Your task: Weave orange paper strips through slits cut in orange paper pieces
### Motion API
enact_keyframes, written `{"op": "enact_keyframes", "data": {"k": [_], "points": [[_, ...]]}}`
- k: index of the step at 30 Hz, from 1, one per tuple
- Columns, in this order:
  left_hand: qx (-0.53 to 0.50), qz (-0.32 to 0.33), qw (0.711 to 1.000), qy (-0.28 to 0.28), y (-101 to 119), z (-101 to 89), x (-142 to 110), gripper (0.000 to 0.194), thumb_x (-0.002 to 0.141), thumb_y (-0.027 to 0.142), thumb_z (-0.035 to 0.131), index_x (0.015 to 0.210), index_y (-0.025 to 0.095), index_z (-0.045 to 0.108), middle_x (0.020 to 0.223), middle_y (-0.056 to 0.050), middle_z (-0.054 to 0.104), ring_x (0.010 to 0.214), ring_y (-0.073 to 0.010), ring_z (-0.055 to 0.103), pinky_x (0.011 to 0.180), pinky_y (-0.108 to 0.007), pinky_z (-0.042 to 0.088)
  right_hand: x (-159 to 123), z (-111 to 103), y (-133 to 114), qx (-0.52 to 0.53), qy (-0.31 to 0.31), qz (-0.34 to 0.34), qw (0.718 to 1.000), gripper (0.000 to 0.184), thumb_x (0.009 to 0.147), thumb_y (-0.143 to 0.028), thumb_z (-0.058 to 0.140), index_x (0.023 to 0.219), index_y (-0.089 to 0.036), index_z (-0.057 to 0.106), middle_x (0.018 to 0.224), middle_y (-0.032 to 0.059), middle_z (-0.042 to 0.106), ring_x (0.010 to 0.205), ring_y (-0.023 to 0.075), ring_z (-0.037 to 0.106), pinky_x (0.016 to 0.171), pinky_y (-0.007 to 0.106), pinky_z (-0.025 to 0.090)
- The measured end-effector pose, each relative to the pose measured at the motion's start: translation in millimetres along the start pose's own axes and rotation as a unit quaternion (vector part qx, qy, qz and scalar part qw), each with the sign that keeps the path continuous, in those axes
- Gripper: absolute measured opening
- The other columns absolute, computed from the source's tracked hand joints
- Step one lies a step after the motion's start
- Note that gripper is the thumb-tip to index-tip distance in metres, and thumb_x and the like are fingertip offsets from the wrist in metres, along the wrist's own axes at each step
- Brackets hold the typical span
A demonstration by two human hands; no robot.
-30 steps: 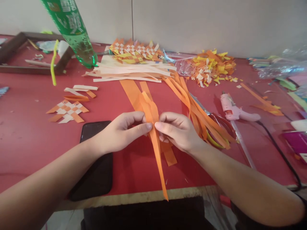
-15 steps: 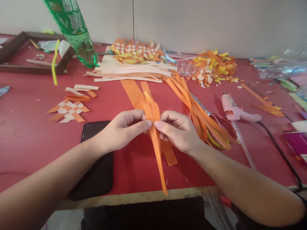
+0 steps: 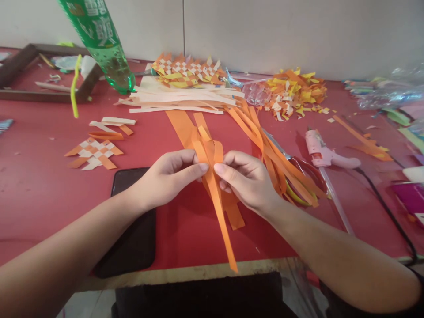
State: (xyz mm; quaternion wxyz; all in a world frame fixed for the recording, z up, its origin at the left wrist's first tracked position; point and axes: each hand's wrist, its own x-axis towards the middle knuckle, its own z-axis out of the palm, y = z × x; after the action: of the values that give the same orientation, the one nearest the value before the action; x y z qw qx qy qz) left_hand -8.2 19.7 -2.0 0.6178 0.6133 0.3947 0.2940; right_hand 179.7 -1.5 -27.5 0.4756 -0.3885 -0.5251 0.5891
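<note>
Both hands pinch an orange paper strip point(image 3: 216, 198) over the front middle of the red table. My left hand point(image 3: 177, 176) grips its left side between thumb and bent fingers; my right hand point(image 3: 243, 176) does the same on the right, the thumbs a little apart. At the top the strip curls into loops, and its narrow tail hangs down past the table edge. The fingertips behind the paper are hidden. More orange strips point(image 3: 180, 126) lie beneath and beyond the hands. A black phone point(image 3: 132, 247) rests under my left forearm.
To the left lies a woven orange-and-white paper piece point(image 3: 95, 153). Behind are white strips point(image 3: 182, 97), a green bottle point(image 3: 106, 48) and a dark frame point(image 3: 43, 95). Rightward are orange strips point(image 3: 265, 141) over scissors point(image 3: 300, 165), a pink glue gun point(image 3: 326, 152) and a paper scrap pile point(image 3: 294, 92).
The loops at the top of the strip have spread apart, and my thumbs have moved slightly apart and up. The strip's tail has swung a little to the right.
</note>
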Motion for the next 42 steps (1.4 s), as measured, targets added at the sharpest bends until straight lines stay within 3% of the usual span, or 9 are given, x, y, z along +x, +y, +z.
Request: {"op": "enact_keyframes", "data": {"k": [8, 13, 21, 25, 32, 36, 42], "points": [[-0.029, 0.004, 0.996, -0.086, 0.5, -0.1, -1.1, 0.02, 0.091, 0.035, 0.062, 0.087, 0.016, 0.066, 0.092, -0.005, 0.071, 0.09, -0.0187, 0.064, 0.087, -0.03, 0.049, -0.1, -0.4, -1.6, 0.039, -0.005, 0.043, 0.998, 0.024, 0.086, -0.035, 0.07, 0.071, -0.019, 0.06, 0.056, -0.0042, 0.056, 0.049, 0.0072, 0.049, 0.044, 0.019, 0.037], [-0.02, 0.01, 0.997, -0.069, -0.4, -1.1, -0.9, 0.023, 0.089, 0.037, 0.063, 0.086, 0.015, 0.066, 0.092, -0.006, 0.071, 0.09, -0.0199, 0.064, 0.086, -0.031, 0.049, -2.0, -2.0, -2.3, 0.033, -0.037, 0.066, 0.997, 0.028, 0.085, -0.037, 0.07, 0.067, -0.018, 0.059, 0.053, -0.0043, 0.055, 0.046, 0.007, 0.047, 0.043, 0.02, 0.034], [-0.045, 0.004, 0.998, -0.036, -2.2, -0.6, -0.8, 0.02, 0.088, 0.034, 0.066, 0.084, 0.015, 0.065, 0.086, -0.003, 0.068, 0.083, -0.0164, 0.062, 0.083, -0.028, 0.048, -0.7, 0.2, -2.3, 0.026, -0.028, 0.013, 0.999, 0.027, 0.087, -0.028, 0.069, 0.067, -0.018, 0.055, 0.053, -0.006, 0.053, 0.047, 0.0054, 0.046, 0.044, 0.018, 0.036], [-0.077, -0.006, 0.995, -0.063, -1.6, -0.4, -1.5, 0.018, 0.092, 0.03, 0.061, 0.085, 0.015, 0.066, 0.083, 0.0, 0.066, 0.078, -0.0122, 0.06, 0.081, -0.024, 0.048, 0.3, 1.3, -3.2, 0.027, -0.013, 0.015, 0.999, 0.027, 0.086, -0.03, 0.07, 0.066, -0.019, 0.055, 0.053, -0.0055, 0.054, 0.045, 0.0056, 0.045, 0.043, 0.019, 0.035], [-0.092, 0.028, 0.988, -0.119, -2.2, 1.5, -1.5, 0.019, 0.095, 0.03, 0.057, 0.101, 0.015, 0.067, 0.101, -0.006, 0.072, 0.094, -0.0167, 0.065, 0.092, -0.028, 0.048, -1.4, -2.5, -2.5, 0.058, -0.042, 0.047, 0.996, 0.027, 0.089, -0.033, 0.067, 0.068, -0.017, 0.059, 0.058, -0.0041, 0.058, 0.05, 0.0054, 0.051, 0.045, 0.017, 0.038], [-0.065, 0.052, 0.991, -0.103, -3.8, 1.1, -0.5, 0.018, 0.095, 0.029, 0.057, 0.097, 0.014, 0.067, 0.098, -0.005, 0.071, 0.092, -0.0154, 0.064, 0.088, -0.026, 0.048, -2.6, -3.9, -1.7, 0.067, -0.063, 0.049, 0.995, 0.024, 0.087, -0.028, 0.069, 0.069, -0.017, 0.06, 0.058, -0.0045, 0.06, 0.048, 0.0045, 0.051, 0.044, 0.016, 0.038], [-0.024, 0.03, 0.997, -0.073, -4.7, -0.4, -0.2, 0.021, 0.095, 0.032, 0.056, 0.088, 0.014, 0.063, 0.087, -0.003, 0.065, 0.088, -0.0167, 0.06, 0.083, -0.028, 0.048, -1.9, -2.8, -1.2, 0.063, -0.062, 0.02, 0.996, 0.023, 0.088, -0.023, 0.068, 0.067, -0.017, 0.06, 0.057, -0.0052, 0.06, 0.048, 0.0036, 0.052, 0.045, 0.015, 0.04]]}}
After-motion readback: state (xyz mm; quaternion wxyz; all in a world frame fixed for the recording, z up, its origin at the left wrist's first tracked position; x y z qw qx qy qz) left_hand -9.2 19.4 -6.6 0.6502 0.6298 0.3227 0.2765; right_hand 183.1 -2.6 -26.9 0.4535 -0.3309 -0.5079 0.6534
